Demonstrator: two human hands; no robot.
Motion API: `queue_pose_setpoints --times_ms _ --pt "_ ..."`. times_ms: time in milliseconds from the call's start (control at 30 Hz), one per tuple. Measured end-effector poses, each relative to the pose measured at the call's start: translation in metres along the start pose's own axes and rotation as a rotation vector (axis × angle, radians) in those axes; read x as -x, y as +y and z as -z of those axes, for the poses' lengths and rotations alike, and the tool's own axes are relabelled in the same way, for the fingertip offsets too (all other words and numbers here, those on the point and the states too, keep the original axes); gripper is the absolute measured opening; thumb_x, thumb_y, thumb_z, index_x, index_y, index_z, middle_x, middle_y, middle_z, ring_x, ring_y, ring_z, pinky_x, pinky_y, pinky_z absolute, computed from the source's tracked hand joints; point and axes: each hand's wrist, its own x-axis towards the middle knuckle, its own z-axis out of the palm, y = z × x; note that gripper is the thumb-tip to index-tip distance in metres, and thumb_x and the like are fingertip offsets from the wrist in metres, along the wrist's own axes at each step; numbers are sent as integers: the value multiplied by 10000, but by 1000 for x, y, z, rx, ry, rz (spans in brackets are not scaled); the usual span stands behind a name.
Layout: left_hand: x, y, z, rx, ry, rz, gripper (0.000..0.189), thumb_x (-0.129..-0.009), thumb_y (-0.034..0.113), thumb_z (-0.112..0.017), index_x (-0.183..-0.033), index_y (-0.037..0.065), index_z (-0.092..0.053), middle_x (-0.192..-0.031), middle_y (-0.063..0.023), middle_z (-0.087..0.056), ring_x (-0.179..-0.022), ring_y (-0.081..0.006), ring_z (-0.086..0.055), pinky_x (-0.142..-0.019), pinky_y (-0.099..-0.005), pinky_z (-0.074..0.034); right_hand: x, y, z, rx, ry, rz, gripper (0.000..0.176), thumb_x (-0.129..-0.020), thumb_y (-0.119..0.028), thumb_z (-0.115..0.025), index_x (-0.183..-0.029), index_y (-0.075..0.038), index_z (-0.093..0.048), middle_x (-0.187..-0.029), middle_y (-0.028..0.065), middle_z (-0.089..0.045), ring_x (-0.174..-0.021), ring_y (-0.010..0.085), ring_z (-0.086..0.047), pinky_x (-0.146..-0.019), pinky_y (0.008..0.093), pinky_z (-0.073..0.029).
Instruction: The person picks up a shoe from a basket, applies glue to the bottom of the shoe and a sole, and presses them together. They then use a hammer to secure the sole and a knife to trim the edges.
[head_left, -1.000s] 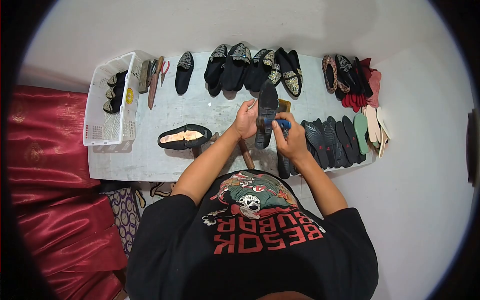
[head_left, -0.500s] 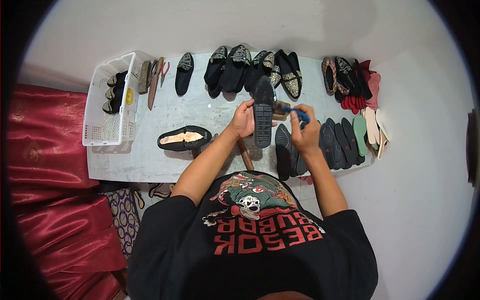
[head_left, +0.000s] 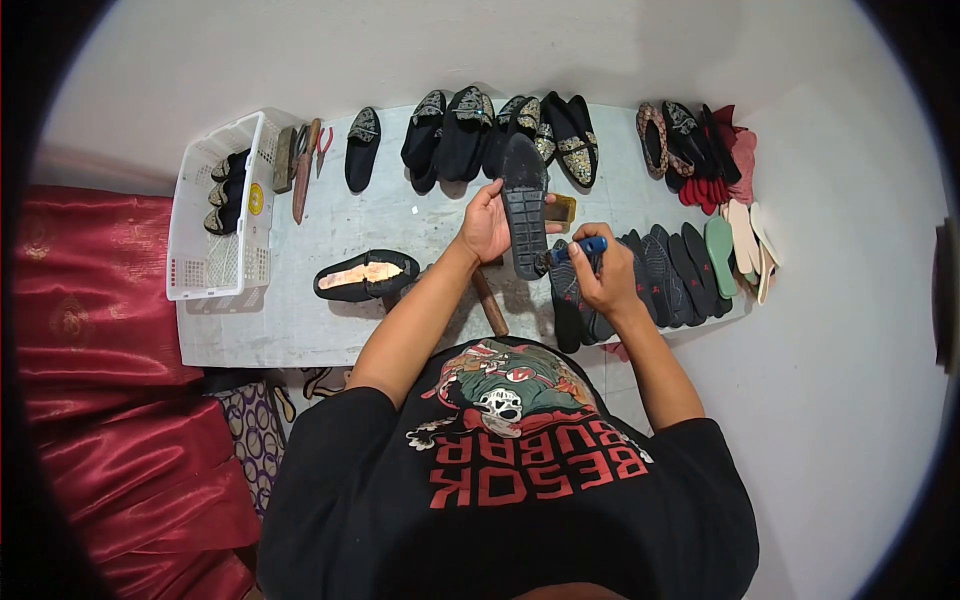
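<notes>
A black shoe sole (head_left: 525, 215) stands upright above the table, its gridded tread facing me. My left hand (head_left: 486, 224) holds it at its left side, with fingertips showing past the right edge. In my right hand (head_left: 608, 280) is a blue-handled brush (head_left: 582, 247), its dark tip at the lower right edge of the sole. Behind the sole sits a small yellowish container (head_left: 561, 210). A row of black soles (head_left: 657, 275) lies beside and beyond my right hand. To the left of my left forearm is a black shoe with a tan insole (head_left: 368, 274).
Several black decorated shoes (head_left: 464, 135) line the table's back edge. A white basket (head_left: 222, 205) with shoes is at the left, near red-handled pliers (head_left: 324, 143). A wooden handle (head_left: 490, 303) lies near the front. Green and cream insoles (head_left: 720, 256) are at the right.
My right hand and the brush have moved down along the sole, from its upper right side to its lower right edge. My left hand still holds the sole, slightly tilted.
</notes>
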Motion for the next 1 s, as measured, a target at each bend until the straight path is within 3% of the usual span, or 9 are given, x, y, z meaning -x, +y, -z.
queue_pose_setpoints --times_ms 100,300,433,500,600,700,833,933,1000 --pt "0 4 0 -8 -114 73 664 -1125 484 -233 -1497 -6 -482 -1427 -269 -602 -1279 -438 -630 -1147 -658 -448 -2 -3 4 -48 103 75 157 -991 -109 -669 -1084 -1 -603 -799 150 -663 -665 298 -693 -623 378 -530" --pt "2 -11 5 -34 -4 63 683 -1141 517 -200 -1523 20 -471 -1427 -248 -613 -1244 -403 -664 -1083 -611 -521 -15 -1 2 -2 156 56 141 -1001 -82 -647 -1098 4 -594 -840 170 -687 -715 329 -715 -660 392 -543" --pt "5 -6 6 -10 -74 87 684 -1137 530 -206 -1532 36 -466 -1431 -244 -612 -1271 -405 -646 -1122 -645 -473 3 -14 5 47 6 112 158 -988 -90 -659 -1097 2 -593 -844 182 -687 -725 354 -716 -668 421 -549" --pt "8 -4 -1 -47 -53 82 684 -1135 534 -209 -1532 40 -468 -1429 -242 -614 -1274 -398 -645 -1119 -664 -467 8 -15 4 11 -61 22 162 -980 -88 -667 -1095 1 -594 -860 183 -690 -719 362 -713 -670 423 -552" --pt "9 -8 -4 -42 -37 110 684 -1133 542 -219 -1533 47 -471 -1425 -236 -619 -1275 -385 -645 -1112 -701 -454 -1 -7 0 46 121 154 165 -986 -87 -668 -1101 3 -591 -892 181 -693 -735 349 -713 -674 406 -551" --pt "7 -13 -4 24 -30 144 679 -1131 546 -238 -1535 55 -476 -1415 -228 -627 -1268 -368 -650 -1107 -734 -437 -16 -6 3 21 213 79 175 -991 -86 -664 -1119 5 -585 -900 186 -697 -737 351 -713 -669 411 -549" --pt "0 -11 -3 -15 -88 89 675 -1133 541 -243 -1537 52 -474 -1430 -237 -613 -1281 -373 -642 -1106 -717 -451 -2 -10 1 58 122 143 167 -993 -81 -662 -1113 -1 -578 -811 171 -673 -673 332 -696 -620 410 -529" --pt "1 -9 0 -127 5 92 675 -1134 538 -240 -1541 52 -472 -1441 -240 -605 -1291 -381 -636 -1109 -716 -449 5 -13 2 58 62 95 156 -997 -83 -656 -1104 -3 -575 -783 160 -662 -653 307 -691 -603 394 -522" --pt "2 -11 -7 -117 38 114 684 -1121 572 -296 -1506 46 -502 -1376 -224 -647 -1224 -384 -666 -1004 -682 -538 0 -14 3 2 100 25 147 -1013 -108 -647 -1090 -3 -578 -803 152 -671 -650 301 -683 -605 393 -519"
